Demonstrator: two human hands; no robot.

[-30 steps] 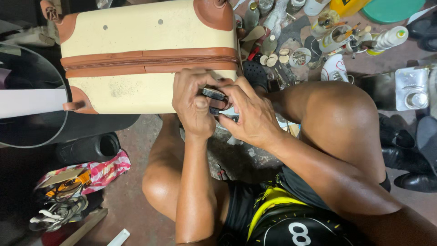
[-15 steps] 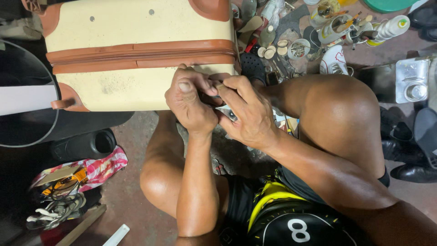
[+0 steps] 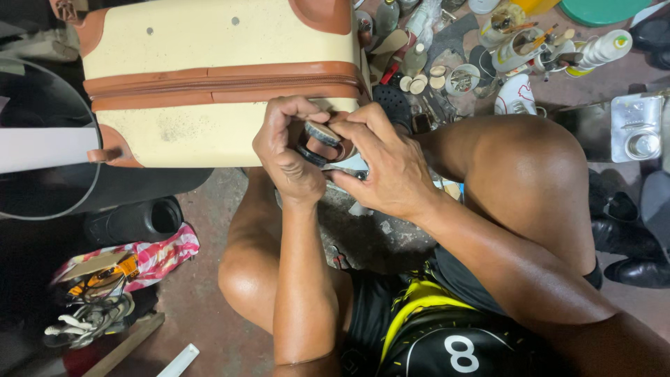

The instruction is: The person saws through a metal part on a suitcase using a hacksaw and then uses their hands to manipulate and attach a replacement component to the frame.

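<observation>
Since the earlier frame one suitcase wheel [image 3: 322, 142] has turned edge-up, gripped by the closed left hand [image 3: 289, 150] and right hand [image 3: 382, 162], against the one cream suitcase [image 3: 209, 77].

A: Hands?
B: Left hand [image 3: 289, 150] and right hand [image 3: 380, 164] pinch a small dark wheel [image 3: 319, 139] together, at the cream suitcase's [image 3: 209, 70] lower edge.
A: Surroundings?
B: Bottles, tins beyond the right knee; black boots [image 3: 628, 237] beside it.
</observation>
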